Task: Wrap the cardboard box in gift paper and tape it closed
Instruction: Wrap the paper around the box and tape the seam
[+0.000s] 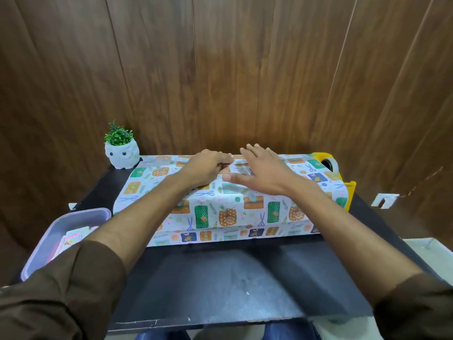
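My left hand sits on top of the parcel with its fingers curled and the fingertips down on the gift paper. The thumb is tucked out of my sight, so I cannot tell whether it pinches a fold or only presses. Just beside it at 3 o'clock, my right hand lies open. Its fingers are straight and spread toward 11 o'clock, and the thumb stretches toward 9 o'clock, almost meeting the left knuckles. The palm looks flat on the paper, though I cannot be sure it touches everywhere.

Both hands are over the middle of the top face. The paper is white, printed with presents and scissors. It drapes across a long block shape, falls down the near side and ends in a flap on the black table. The cardboard box is fully covered, and I read it only from that shape, lying crosswise at the far half of the table.

At 2 o'clock from the hands a yellow tape dispenser pokes out from behind the paper's right end. At 10 o'clock a white owl planter holds a small green plant. At 8 o'clock a lilac tub holds printed sheets. Brown sleeves cover my forearms nearest the camera. A wood-panel wall stands behind the table at 12 o'clock.
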